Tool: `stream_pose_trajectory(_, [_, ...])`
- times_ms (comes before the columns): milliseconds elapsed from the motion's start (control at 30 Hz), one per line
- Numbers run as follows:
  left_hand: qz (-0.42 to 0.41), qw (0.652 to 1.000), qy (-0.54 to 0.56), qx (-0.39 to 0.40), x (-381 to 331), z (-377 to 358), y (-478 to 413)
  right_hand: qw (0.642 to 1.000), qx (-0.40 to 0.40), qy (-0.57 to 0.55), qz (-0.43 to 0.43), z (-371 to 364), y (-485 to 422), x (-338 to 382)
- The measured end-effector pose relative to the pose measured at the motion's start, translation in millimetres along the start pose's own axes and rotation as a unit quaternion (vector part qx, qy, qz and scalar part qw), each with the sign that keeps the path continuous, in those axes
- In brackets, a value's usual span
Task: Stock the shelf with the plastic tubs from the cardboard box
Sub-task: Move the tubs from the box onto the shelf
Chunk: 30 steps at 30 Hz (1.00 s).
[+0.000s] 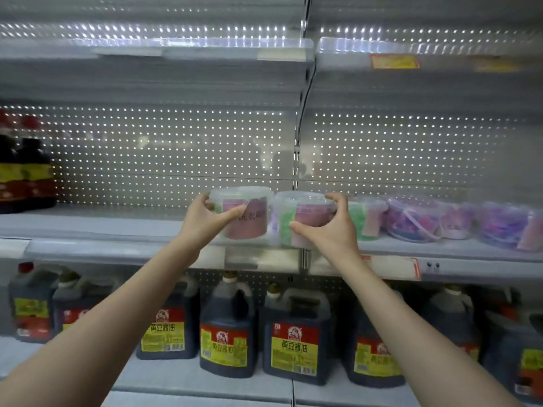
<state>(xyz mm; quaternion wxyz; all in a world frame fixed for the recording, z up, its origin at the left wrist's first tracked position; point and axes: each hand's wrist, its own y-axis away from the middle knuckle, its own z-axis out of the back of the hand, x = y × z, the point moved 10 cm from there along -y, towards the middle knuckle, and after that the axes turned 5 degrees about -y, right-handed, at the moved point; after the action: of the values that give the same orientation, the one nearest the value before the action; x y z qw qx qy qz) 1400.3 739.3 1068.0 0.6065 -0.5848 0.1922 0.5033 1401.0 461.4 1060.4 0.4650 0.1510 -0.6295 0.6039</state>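
Head camera, looking at store shelving from in front. Two bare arms reach up to the middle shelf (102, 227). The left hand (205, 218) grips a clear plastic tub (252, 227) with a pink label, thumb across its front, fingers curled round its left side. The right hand (326, 230) grips a second tub (308, 214) just to the right, thumb low on the front, fingers hooked over the lid. Both tubs sit side by side at the shelf's near edge. More tubs (411, 221) line the shelf to the right. Dark soy sauce jugs (229, 333) fill the shelf below; dark bottles (23, 171) stand far left.
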Motion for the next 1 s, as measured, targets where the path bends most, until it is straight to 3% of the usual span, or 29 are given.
stream_pose_trajectory(167, [0.029,0.999,-0.005,0.041,18.6,-26.2,-31.2,0.996,0.031,0.078,-0.034,-17.4,-37.3,-21.5])
stream_pose_trajectory(433, [0.009,0.982,-0.135,0.129,27.3,-48.2,-59.8,0.967,0.098,0.233,-0.035,-43.7,-63.8,-36.4])
stream_pose_trajectory(533, [0.029,0.984,-0.148,0.096,31.9,-34.6,-65.5,0.96,0.126,0.247,-0.036,-48.0,-62.7,-33.6])
stream_pose_trajectory(733, [0.037,0.983,-0.168,0.06,26.5,-13.3,-51.6,0.97,0.082,0.227,-0.002,-29.7,-42.5,-15.7])
stream_pose_trajectory(1000, [-0.065,0.966,-0.247,0.044,-0.8,-0.9,27.1,0.961,0.036,0.275,0.01,11.1,30.2,2.2])
